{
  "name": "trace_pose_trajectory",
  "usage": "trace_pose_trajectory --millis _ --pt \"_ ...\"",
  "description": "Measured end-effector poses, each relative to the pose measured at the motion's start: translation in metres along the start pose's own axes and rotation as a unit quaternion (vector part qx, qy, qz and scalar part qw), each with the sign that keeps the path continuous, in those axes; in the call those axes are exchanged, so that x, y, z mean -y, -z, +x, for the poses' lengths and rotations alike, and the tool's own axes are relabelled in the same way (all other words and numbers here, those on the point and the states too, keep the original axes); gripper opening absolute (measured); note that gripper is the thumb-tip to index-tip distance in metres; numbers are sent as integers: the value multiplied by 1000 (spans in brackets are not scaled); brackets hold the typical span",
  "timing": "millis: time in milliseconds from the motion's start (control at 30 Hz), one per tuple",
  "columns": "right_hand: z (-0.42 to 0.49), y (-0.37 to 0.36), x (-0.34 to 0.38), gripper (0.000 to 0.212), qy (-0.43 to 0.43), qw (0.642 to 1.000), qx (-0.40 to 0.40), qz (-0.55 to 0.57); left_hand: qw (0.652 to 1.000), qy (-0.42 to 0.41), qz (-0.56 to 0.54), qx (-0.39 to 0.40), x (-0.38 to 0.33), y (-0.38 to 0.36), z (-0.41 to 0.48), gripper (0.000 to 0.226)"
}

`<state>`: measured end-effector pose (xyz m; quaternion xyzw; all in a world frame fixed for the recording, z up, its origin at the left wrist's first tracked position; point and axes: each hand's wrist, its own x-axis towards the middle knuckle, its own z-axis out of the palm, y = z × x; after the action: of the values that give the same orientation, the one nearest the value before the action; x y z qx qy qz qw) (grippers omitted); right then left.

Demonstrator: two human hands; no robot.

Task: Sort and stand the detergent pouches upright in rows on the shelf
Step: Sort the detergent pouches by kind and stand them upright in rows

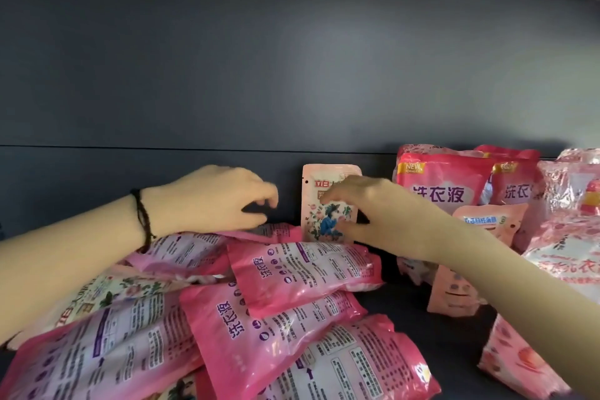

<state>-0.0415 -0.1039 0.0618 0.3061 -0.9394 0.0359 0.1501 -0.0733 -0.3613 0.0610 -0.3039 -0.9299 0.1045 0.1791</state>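
Now the right hand (367,204) grips the upright pale pouch (319,224) by its right edge; the left hand (214,201), fingers (268,195) loosely curled and empty, hovers near its left.

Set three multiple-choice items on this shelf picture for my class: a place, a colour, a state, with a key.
1. Where is the pale floral pouch that the right hand holds?
A. Upright against the dark back panel
B. Flat at the front of the pile
C. Hanging from a hook

2. What colour is the band on the left wrist?
A. White
B. Black
C. Red

3. How do the pink pouches below the left hand lie?
A. Upright in a row
B. Stacked in a box
C. Flat in a loose pile

Key: 1 A, it stands on end at the panel; 2 B, a black cord circles the wrist; 3 C, they overlap on their sides.
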Motion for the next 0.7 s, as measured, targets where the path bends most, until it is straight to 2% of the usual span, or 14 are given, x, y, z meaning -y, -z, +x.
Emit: trace_pose_trajectory --millis 133,267,367,467,600,700 --pt "-8 -3 16 38 63 994 41 -76 993 -105 39 25 -2 2 -24 27" --pt "-14 -12 32 38 107 986 50 -119 990 -126 -12 58 -5 2 -44 35" --pt "-17 -15 44 34 157 971 45 -173 987 -141 -8 75 -1 2 -55 37" --pt "-16 -13 57 35 191 958 46 -210 987 -146 26 62 3 2 -63 36" --pt "-19 -13 67 33 207 953 52 -216 993 -115 26 3 -2 2 -73 35" --pt "-20 -25 73 17 193 960 52 -195 997 -76 0 -25 -9 -1 -80 33"
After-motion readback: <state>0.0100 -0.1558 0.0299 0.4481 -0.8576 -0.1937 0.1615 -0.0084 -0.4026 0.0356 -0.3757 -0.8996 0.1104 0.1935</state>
